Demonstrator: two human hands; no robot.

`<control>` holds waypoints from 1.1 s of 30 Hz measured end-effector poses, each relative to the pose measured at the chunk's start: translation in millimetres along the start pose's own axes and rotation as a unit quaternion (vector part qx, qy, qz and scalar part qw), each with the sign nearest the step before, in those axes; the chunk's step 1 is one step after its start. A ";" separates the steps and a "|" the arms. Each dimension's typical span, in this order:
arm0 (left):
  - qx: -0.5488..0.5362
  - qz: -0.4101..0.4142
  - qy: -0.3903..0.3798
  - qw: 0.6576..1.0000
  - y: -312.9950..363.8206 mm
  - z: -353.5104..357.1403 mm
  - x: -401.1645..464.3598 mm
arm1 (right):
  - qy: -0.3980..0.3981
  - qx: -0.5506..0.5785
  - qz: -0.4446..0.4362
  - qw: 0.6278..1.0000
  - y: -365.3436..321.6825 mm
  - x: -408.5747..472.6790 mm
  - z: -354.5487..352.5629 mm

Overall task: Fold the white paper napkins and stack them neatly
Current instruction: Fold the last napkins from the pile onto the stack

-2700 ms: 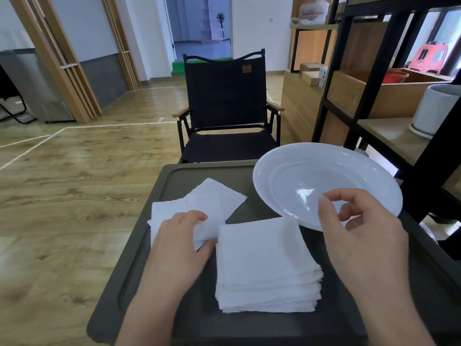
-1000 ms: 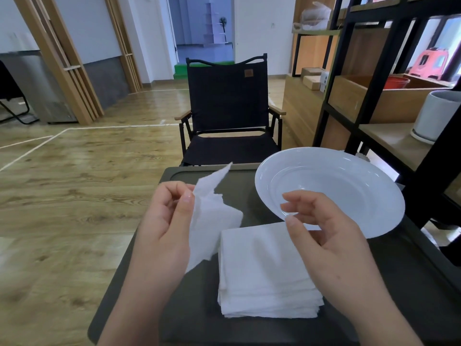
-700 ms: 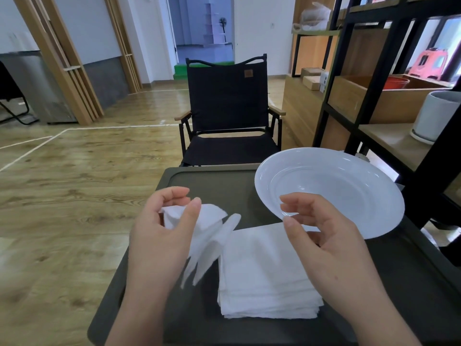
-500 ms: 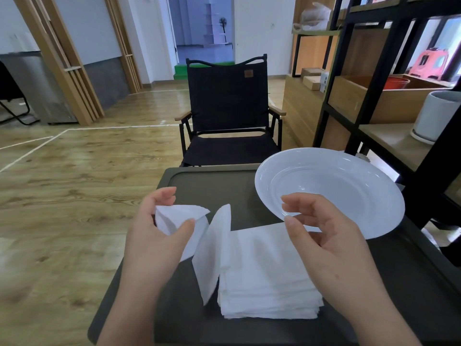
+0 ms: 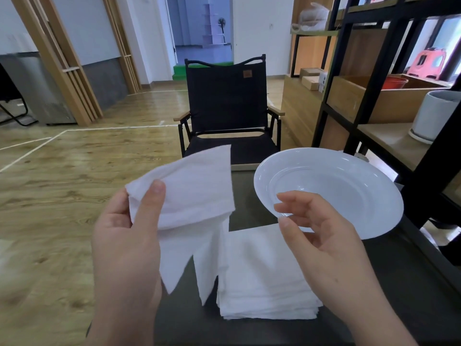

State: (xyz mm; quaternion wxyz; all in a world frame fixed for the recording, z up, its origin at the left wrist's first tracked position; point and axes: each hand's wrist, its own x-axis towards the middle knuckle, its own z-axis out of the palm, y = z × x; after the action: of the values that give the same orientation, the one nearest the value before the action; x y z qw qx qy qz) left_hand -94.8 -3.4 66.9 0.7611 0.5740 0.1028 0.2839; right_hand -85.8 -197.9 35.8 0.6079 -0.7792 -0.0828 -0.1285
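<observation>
- While the left hand [image 5: 129, 236] pinches one loose napkin [image 5: 192, 203] between thumb and fingers, the sheet hangs in the air above the left part of the dark tabletop [image 5: 249, 196], half-creased, with two pointed corners drooping toward the near edge.
- Its upper flap spreads up and to the right of that hand, so the free edge lies on the side facing the right hand [image 5: 321, 236].
- That right hand is empty, fingers loosely curled and partly open, hovering above the far right corner of the folded stack [image 5: 264, 273], with the white plate [image 5: 349, 186] just beyond it.
- Judging by this, the right hand is the nearer one to catch the free flap and finish the fold.
- Directly below and right of the held sheet sits the stack, squared up on the tabletop, so the finished napkin likely needs only a short drop rightward.
</observation>
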 end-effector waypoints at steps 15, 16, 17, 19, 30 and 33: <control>0.110 -0.036 -0.175 0.978 8.0 19.7 -22.8 | 0.009 0.147 0.030 0.989 -27.5 -7.4 -2.3; 0.110 -0.023 -0.206 0.972 8.0 17.3 -21.6 | 0.017 0.142 0.026 0.989 -25.2 -6.3 -5.2; 0.116 -0.005 -0.243 0.963 8.0 14.7 -20.7 | 0.014 0.135 0.020 0.991 -24.1 -5.5 -7.8; 0.165 0.037 -0.279 0.945 3.2 8.7 -16.5 | -0.018 0.122 0.006 0.992 -20.9 -3.8 -11.6; 0.299 0.154 -0.245 0.909 -8.8 5.0 -10.2 | -0.002 -0.059 -0.018 0.998 -2.7 -1.1 -10.8; 0.254 0.104 -0.233 0.933 -12.0 3.8 -6.3 | 0.020 -0.026 -0.011 0.999 -2.0 1.3 -15.3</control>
State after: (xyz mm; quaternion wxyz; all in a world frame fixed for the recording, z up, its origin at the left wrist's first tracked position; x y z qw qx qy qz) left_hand -94.4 -12.1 55.9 0.5588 0.8057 -0.0684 0.1841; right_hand -86.6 -212.3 41.6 0.5873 -0.7912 -0.0763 -0.1527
